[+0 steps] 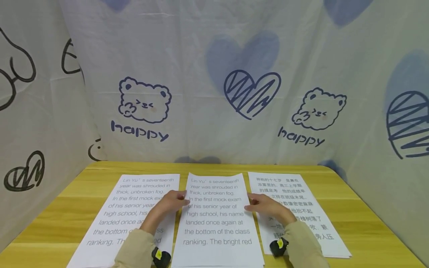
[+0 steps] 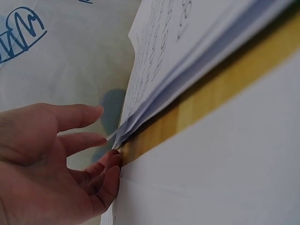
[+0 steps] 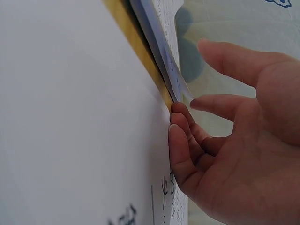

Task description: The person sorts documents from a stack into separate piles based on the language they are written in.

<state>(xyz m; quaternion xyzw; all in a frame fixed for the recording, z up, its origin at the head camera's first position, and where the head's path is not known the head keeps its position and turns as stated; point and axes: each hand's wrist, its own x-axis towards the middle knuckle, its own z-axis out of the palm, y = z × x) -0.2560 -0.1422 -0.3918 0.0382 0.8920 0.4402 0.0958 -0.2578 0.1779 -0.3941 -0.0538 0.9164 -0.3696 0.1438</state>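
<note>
A stack of white sheets [image 1: 216,227] printed with large English text lies in the middle, its far corners curling up. My left hand [image 1: 171,201] is at its left edge and my right hand [image 1: 266,204] at its right edge. In the left wrist view, the index fingertip of the left hand [image 2: 51,159] meets the sheet edges, with the thumb raised apart and the other fingers bent at the left stack [image 2: 225,159]. The right hand [image 3: 253,126] mirrors this, index fingertip at the middle stack's edge [image 3: 161,42], lower fingers against the right stack [image 3: 84,122].
An English-text stack [image 1: 110,212] lies to the left, partly covered by my left forearm. On the right is a stack with Chinese text [image 1: 308,212], partly under my right arm. The yellow wooden table [image 1: 362,219] ends at a patterned cloth backdrop [image 1: 201,130].
</note>
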